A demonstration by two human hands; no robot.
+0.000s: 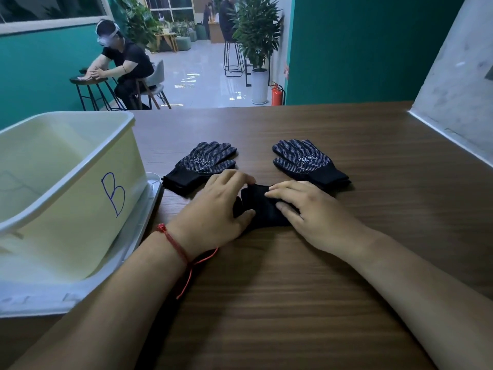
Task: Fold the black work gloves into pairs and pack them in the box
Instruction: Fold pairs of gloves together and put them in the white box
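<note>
A folded bundle of black gloves (262, 209) lies on the wooden table in front of me. My left hand (216, 209) grips its left side, thumb against the near edge and fingers curled over the top. My right hand (312, 209) pinches its right side, fingertips on the upper corner. Beyond them lie two stacks of black dotted gloves, palms up: one stack (202, 164) at the left, the other stack (306, 162) at the right. The pale yellow box (80, 209), marked with a blue "B", stands at the left; its inside looks bare.
The box sits on a white lid or tray (112, 273) at the table's left edge. A grey wall (458, 89) borders the table at the right. Beyond the table's far edge a person sits at a small round table (88, 80).
</note>
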